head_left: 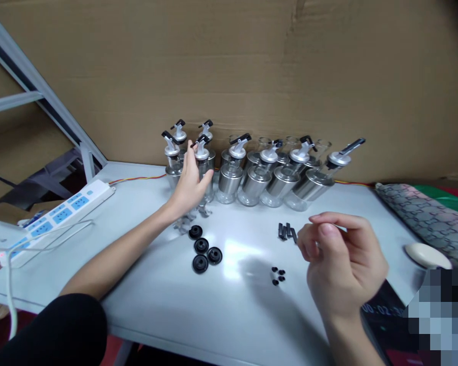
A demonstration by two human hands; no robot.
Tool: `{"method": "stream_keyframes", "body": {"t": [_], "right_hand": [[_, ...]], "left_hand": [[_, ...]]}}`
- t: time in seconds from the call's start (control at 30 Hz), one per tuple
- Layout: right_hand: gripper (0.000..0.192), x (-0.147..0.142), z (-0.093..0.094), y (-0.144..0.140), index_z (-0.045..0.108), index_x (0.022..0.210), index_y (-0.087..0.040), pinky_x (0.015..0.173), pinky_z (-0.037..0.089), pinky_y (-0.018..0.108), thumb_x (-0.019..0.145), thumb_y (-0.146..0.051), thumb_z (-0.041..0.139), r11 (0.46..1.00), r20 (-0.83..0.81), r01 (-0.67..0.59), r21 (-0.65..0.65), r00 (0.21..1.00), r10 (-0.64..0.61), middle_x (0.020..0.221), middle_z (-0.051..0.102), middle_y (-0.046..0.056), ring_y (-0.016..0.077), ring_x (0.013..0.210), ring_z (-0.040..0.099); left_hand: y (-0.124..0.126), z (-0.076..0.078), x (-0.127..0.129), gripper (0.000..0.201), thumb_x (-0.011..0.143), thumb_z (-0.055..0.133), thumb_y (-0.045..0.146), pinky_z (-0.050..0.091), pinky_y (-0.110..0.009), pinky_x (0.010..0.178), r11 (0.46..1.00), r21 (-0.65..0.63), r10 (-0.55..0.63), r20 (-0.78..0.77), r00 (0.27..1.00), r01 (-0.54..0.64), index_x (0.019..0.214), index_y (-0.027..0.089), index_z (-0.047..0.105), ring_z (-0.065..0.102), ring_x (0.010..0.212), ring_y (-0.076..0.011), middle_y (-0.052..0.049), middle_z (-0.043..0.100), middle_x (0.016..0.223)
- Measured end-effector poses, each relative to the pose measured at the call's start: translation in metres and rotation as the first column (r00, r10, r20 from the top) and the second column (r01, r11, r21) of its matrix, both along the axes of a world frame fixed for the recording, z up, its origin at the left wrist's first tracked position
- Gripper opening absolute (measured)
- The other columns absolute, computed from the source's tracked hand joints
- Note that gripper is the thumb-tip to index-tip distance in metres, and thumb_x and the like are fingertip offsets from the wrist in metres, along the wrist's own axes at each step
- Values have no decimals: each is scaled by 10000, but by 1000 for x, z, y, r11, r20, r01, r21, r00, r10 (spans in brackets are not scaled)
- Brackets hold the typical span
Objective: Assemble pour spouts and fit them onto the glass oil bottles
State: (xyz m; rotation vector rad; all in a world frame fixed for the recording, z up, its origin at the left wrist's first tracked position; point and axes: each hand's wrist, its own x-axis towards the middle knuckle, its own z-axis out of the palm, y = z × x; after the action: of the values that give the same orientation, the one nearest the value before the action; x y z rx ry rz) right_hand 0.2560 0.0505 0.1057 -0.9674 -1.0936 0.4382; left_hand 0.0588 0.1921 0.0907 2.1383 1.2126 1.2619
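My left hand [191, 185] reaches to a glass bottle with a steel sleeve and a silver pourer cap [202, 152]. Its fingers point up along the bottle's left side, and the thumb stands apart on the right. Whether the hand touches the bottle I cannot tell. My right hand [343, 269] hovers over the table's right side, fingers loosely curled, thumb and index finger apart, with nothing visible in it. Small black lever pieces [284, 231] lie just left of its fingertips. Nearer to me are several tiny black plugs [278, 276]. Several black round caps [201, 246] lie left of centre.
More capped bottles [257, 185] stand in a row, with uncapped ones behind. Clear parts [183, 222] lie below my left wrist. A white power strip [61, 218] with a cable is at left. A white oval object [427, 255] and a patterned bag [420, 213] sit at right.
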Motion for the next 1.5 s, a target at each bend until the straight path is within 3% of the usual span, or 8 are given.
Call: {"method": "stream_keyframes", "body": {"t": [0.13, 0.3, 0.47, 0.8, 0.97, 1.2, 1.4, 1.5], "right_hand": [[54, 5, 0, 2, 594, 830, -185, 387, 292, 231, 865, -210, 563, 1000, 9, 29, 9, 1000, -29, 498, 432, -68, 76, 394, 385], [96, 12, -4, 5, 601, 831, -191, 425, 330, 234, 872, -266, 557, 983, 210, 27, -181, 978, 12, 499, 454, -59, 91, 434, 414], [122, 10, -10, 8, 607, 840, -202, 470, 367, 235, 886, -279, 524, 949, 345, -37, -313, 927, 150, 534, 488, -50, 100, 480, 444], [109, 15, -15, 4, 608, 836, -212, 485, 370, 230, 887, -272, 533, 945, 352, -28, -327, 924, 149, 541, 489, -54, 93, 487, 443], [105, 14, -14, 3, 613, 836, -212, 490, 382, 224, 886, -257, 533, 948, 374, -28, -316, 915, 152, 557, 510, -51, 87, 490, 460], [123, 11, -13, 6, 605, 824, -210, 494, 395, 212, 885, -270, 517, 938, 426, -12, -347, 888, 170, 560, 512, -47, 90, 502, 481], [170, 7, -13, 11, 608, 852, -202, 430, 386, 204, 894, -302, 477, 854, 505, -57, -518, 785, 359, 602, 546, -16, 119, 537, 513], [176, 1, -20, 12, 618, 955, -205, 608, 501, 249, 910, -273, 461, 799, 569, -101, -593, 650, 505, 797, 618, 29, 149, 718, 600]], "left_hand": [[-42, 0, -20, 736, 905, 441, 281, 148, -502, 1179, 996, -74, -58, -104, 993, 50, 1474, 206, -19, 76, 1454, -282, -131, 92, 1560], [-74, -17, -50, 448, 933, 423, 334, 253, -496, 1155, 995, -100, -40, -305, 952, 10, 1365, 239, 348, 282, 1384, -277, -112, 290, 1459], [-64, -30, -58, 495, 960, 352, 397, 227, -490, 1161, 967, -245, -152, -371, 916, 62, 1423, 238, 282, 247, 1397, -262, -100, 222, 1499], [-60, -49, -65, 475, 935, 386, 443, 269, -491, 1122, 953, -297, -72, -389, 918, -51, 1344, 202, 396, 343, 1292, -265, -110, 380, 1323], [-59, -53, -57, 473, 942, 382, 425, 268, -469, 1125, 944, -324, -175, -355, 918, 55, 1363, 210, 360, 335, 1312, -251, -110, 367, 1352], [-57, -56, -36, 350, 967, 349, 386, 299, -446, 1091, 940, -298, -260, -304, 916, 168, 1227, 213, 507, 399, 1262, -235, -90, 460, 1303], [-56, -54, -29, 325, 973, 361, 391, 309, -457, 1077, 882, -320, -441, -297, 847, 347, 1210, 243, 527, 402, 1306, -233, -62, 485, 1375], [-56, -54, -31, 340, 973, 359, 407, 313, -453, 1093, 853, -335, -487, -240, 840, 400, 1214, 244, 535, 392, 1337, -227, -59, 479, 1404]]}}
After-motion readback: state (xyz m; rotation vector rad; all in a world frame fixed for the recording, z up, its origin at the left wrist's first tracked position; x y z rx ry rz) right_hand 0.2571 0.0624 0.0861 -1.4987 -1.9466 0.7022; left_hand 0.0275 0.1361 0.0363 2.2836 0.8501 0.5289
